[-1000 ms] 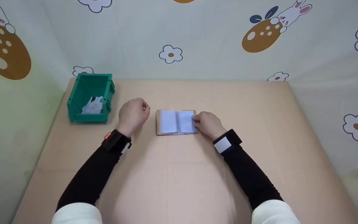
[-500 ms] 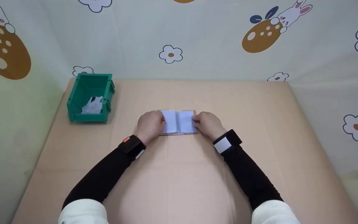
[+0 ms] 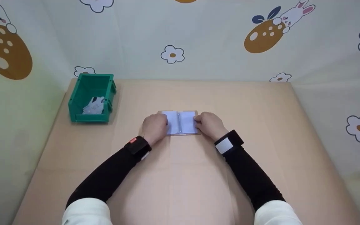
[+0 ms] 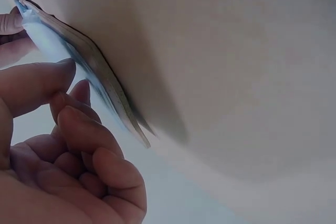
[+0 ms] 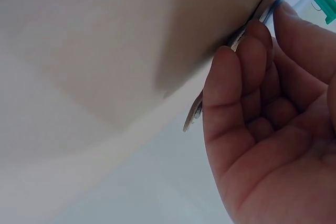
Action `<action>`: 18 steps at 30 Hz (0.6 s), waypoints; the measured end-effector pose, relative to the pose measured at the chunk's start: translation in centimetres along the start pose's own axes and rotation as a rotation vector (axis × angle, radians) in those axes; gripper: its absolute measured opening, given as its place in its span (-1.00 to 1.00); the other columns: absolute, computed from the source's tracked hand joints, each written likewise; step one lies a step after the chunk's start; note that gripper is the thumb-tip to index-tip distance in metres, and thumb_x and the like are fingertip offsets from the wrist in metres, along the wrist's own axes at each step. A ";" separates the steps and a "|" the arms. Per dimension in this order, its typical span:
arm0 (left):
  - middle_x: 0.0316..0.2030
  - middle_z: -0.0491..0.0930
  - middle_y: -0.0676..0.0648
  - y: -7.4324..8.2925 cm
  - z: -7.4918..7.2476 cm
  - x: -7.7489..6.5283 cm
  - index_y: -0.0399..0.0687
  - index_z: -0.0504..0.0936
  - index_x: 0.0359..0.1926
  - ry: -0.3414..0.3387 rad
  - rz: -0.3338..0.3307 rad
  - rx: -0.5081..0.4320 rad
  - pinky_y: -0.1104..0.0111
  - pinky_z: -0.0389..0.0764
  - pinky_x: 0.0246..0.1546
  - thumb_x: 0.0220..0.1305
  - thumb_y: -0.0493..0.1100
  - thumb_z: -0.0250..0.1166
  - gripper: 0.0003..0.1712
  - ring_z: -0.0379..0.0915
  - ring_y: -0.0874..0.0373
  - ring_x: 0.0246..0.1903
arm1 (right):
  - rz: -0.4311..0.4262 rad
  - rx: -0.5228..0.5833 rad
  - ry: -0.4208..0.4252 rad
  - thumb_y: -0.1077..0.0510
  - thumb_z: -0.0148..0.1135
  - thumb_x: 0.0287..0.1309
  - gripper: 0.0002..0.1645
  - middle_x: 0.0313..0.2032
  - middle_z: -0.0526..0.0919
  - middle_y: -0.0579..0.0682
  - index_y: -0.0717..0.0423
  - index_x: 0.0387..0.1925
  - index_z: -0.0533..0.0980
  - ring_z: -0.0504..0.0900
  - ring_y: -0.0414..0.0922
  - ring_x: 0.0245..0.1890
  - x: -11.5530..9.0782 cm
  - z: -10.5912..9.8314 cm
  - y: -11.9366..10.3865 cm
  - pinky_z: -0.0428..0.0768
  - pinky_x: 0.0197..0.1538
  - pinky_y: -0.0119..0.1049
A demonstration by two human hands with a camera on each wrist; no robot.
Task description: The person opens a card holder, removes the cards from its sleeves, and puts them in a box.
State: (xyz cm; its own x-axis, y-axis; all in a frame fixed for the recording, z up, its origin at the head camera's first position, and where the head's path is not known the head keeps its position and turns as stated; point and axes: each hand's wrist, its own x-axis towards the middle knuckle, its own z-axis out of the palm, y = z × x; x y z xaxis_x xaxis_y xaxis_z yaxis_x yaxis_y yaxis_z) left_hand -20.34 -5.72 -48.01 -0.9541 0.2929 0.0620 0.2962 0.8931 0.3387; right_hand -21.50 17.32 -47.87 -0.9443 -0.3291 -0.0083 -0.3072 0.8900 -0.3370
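Note:
A small album (image 3: 179, 123) with clear, bluish plastic pockets and a brown cover lies spread on the table. My right hand (image 3: 212, 125) pinches its right edge, thumb over the pocket and curled fingers beside the cover. At the left page is my left hand (image 3: 155, 128), fingers curled, thumb over the page. In the left wrist view the left thumb and fingertips (image 4: 67, 72) overlap the plastic pocket (image 4: 50, 38); I cannot tell whether they pinch it. The right wrist view has the right hand (image 5: 268, 114) against the album's edge (image 5: 193, 113).
A green bin (image 3: 90, 118) stands at the back left of the table, with several whitish cards or papers (image 3: 94, 105) inside. The tan tabletop (image 3: 198, 181) reaches back to a patterned cloth wall (image 3: 136, 37), which also rises on both sides.
My left hand has come from beside the bin rightward and down to the album's left page, then slightly further in over it. The right hand and the album have stayed put.

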 end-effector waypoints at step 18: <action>-0.64 0.37 0.00 0.0 -0.1 -0.1 -0.15 0.54 -0.59 -0.014 0.005 -0.020 0.10 0.47 -0.50 0.22 -0.33 0.18 -0.76 0.32 0.06 -0.58 | -0.089 -0.170 0.039 0.18 0.38 0.12 -0.89 -0.41 0.62 0.09 0.17 -0.36 0.67 0.62 0.08 -0.31 -0.2 0.2 -1.4 0.57 -0.24 -0.04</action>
State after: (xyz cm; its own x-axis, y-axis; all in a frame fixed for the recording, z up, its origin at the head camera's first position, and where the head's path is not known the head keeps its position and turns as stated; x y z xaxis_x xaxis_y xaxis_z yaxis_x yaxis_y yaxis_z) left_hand -20.23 -5.75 -47.94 -0.9519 0.3022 0.0507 0.2999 0.8846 0.3571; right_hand -20.86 16.11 -47.54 -0.9153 -0.3994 0.0521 -0.4022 0.8995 -0.1706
